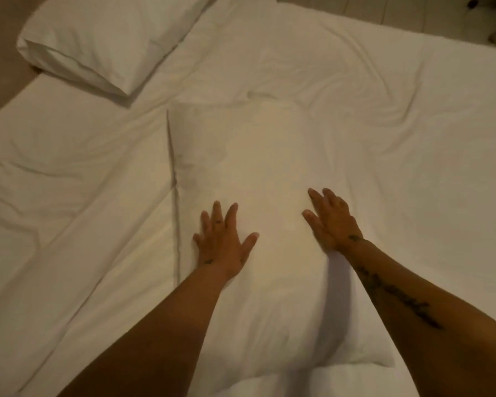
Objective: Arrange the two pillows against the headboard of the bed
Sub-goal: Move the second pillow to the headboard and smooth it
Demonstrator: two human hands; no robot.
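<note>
I see both arms stretched forward, left hand (222,242) and right hand (331,222) flat, fingers spread, gripping nothing, pressing the near pillow (258,173). The second pillow (103,44) lies beyond it, upper left.

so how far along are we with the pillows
Partly there. One pillow lies at the far left corner of the bed, apparently at the head end, though no headboard is clearly in view. In hand: the second pillow lies mid-bed with the left hand and right hand flat and open on it, not gripping. Left: carry it up beside the first and straighten both.
</note>
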